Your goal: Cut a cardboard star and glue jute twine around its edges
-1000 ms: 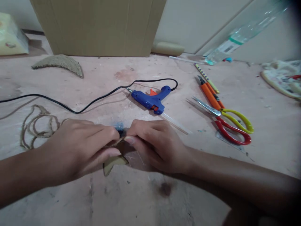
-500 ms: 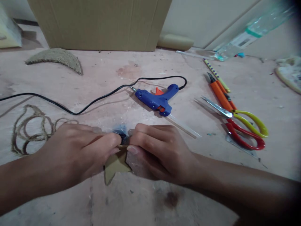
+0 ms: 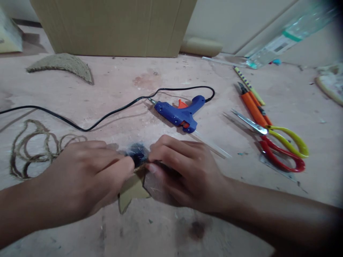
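My left hand (image 3: 85,175) and my right hand (image 3: 182,171) meet at the middle of the pinkish work surface. Both grip a tan cardboard cut-out with pointed tips (image 3: 132,192); only its lower points show beneath my fingers. A strand of jute twine (image 3: 139,167) runs between my fingertips along the cardboard's top edge. Just beyond my fingertips lies a dark blue smudge (image 3: 136,153). A blue hot glue gun (image 3: 182,112) lies on its side behind my right hand, a clear glue stick poking out of its back.
The glue gun's black cord (image 3: 80,123) snakes left. Loose jute twine (image 3: 34,150) coils at left; a twine-covered crescent (image 3: 64,64) lies far left. Red-and-yellow scissors (image 3: 278,142), an orange cutter (image 3: 253,107), a striped pencil (image 3: 248,84), a plastic bottle (image 3: 284,39) and a cardboard box (image 3: 112,25) are behind.
My hands stay pressed together on the cardboard piece. More of the cardboard now shows beneath my fingers. The view has shifted slightly, so the tools sit further right.
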A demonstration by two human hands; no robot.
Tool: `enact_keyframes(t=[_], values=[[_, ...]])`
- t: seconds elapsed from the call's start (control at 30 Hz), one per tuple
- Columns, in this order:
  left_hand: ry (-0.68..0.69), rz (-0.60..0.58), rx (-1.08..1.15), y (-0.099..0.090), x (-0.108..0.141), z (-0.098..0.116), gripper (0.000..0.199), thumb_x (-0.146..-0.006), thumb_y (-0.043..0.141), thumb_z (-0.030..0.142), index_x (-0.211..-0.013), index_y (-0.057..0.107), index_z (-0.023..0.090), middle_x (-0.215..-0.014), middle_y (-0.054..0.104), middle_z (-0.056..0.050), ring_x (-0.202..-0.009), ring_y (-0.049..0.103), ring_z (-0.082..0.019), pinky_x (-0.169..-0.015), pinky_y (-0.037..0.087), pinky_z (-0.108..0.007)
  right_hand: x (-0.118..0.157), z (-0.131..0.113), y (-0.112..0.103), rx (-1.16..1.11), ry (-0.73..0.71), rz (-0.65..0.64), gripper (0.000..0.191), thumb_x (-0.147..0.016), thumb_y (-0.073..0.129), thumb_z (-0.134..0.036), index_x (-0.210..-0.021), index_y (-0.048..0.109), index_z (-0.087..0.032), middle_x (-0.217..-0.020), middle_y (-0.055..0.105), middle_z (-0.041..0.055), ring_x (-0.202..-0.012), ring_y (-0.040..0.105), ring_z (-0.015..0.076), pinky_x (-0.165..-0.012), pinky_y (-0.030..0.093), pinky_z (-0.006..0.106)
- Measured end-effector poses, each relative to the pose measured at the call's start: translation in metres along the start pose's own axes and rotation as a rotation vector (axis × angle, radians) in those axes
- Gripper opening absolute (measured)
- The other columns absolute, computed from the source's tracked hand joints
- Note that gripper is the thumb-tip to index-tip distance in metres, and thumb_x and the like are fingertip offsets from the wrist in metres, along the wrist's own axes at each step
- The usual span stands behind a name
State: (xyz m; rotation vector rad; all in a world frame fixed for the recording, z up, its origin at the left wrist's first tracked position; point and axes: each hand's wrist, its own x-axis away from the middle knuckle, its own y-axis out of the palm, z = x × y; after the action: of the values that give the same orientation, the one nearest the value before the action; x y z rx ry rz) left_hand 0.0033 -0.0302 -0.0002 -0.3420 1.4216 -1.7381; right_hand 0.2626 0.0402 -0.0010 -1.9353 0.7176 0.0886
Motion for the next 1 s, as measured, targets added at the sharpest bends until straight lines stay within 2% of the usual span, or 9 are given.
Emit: enact_keyframes(t=[0.2,0.37,0.47,0.57,0.67,0.83,1.0], values=[[0.006,-0.014,-0.001,0.0002,-0.0026,-0.0012,0.034,-0.113,0.044,0.018,-0.081,0.055,0.024,-0.067,0.06,0.003,-0.058,0.049,-0.018,-0.059,0.033,-0.036,0.0039,-0.0008,0.0001,-0.01,-0.038,0.007,0.008,-0.104,0.061,-0.014,-0.109,0.064,-0.019,-0.099,0.075,0.0048,-0.082,0.071,0.0176,-0.067,0.055,0.031],[0.025,-0.009,0.02,-0.0023,-0.0043,0.0011,0.036,-0.111,0.041,0.014,-0.078,0.052,0.025,-0.063,0.053,0.004,-0.056,0.043,-0.018,-0.06,0.033,-0.036,0.0038,-0.0008,0.0003,-0.004,-0.065,0.018,0.011,-0.102,0.064,-0.011,-0.11,0.068,-0.017,-0.101,0.076,0.0056,-0.08,0.071,0.0165,-0.067,0.055,0.031],[0.022,-0.011,0.04,-0.0015,-0.0035,0.0011,0.038,-0.112,0.04,0.015,-0.077,0.051,0.025,-0.063,0.049,0.005,-0.057,0.04,-0.017,-0.06,0.029,-0.036,0.0033,-0.0004,-0.0005,-0.018,-0.07,0.013,0.009,-0.106,0.067,-0.019,-0.114,0.067,-0.016,-0.103,0.077,0.006,-0.083,0.073,0.0169,-0.068,0.057,0.03],[0.03,-0.015,0.065,-0.0008,-0.0037,0.0,0.038,-0.111,0.04,0.014,-0.077,0.05,0.025,-0.063,0.048,0.005,-0.056,0.04,-0.017,-0.06,0.028,-0.036,0.0042,0.0,-0.001,-0.015,-0.081,0.008,0.015,-0.11,0.068,-0.029,-0.118,0.067,-0.016,-0.105,0.078,0.0065,-0.085,0.074,0.017,-0.07,0.058,0.03],[0.056,0.009,0.075,-0.0008,-0.006,-0.0012,0.038,-0.112,0.039,0.014,-0.076,0.049,0.024,-0.063,0.048,0.006,-0.055,0.039,-0.016,-0.059,0.028,-0.035,0.0052,0.0004,-0.0002,0.008,-0.09,0.01,0.017,-0.113,0.067,-0.033,-0.115,0.068,-0.017,-0.105,0.078,0.0058,-0.082,0.072,0.0158,-0.069,0.056,0.03],[0.064,0.057,0.091,0.0,-0.0087,-0.0018,0.036,-0.111,0.041,0.013,-0.078,0.048,0.024,-0.063,0.048,0.006,-0.054,0.038,-0.016,-0.056,0.025,-0.036,0.005,0.0005,0.0014,0.006,-0.107,0.009,0.017,-0.111,0.07,-0.031,-0.105,0.071,-0.015,-0.1,0.076,0.0055,-0.079,0.07,0.0153,-0.068,0.054,0.03],[0.066,0.054,0.069,0.0003,-0.0068,-0.0016,0.033,-0.11,0.042,0.013,-0.079,0.046,0.025,-0.063,0.048,0.005,-0.055,0.039,-0.017,-0.057,0.027,-0.036,0.0061,-0.0008,0.0009,0.014,-0.109,0.014,0.016,-0.112,0.07,-0.03,-0.108,0.072,-0.015,-0.104,0.079,0.0056,-0.082,0.074,0.0156,-0.071,0.058,0.031]])
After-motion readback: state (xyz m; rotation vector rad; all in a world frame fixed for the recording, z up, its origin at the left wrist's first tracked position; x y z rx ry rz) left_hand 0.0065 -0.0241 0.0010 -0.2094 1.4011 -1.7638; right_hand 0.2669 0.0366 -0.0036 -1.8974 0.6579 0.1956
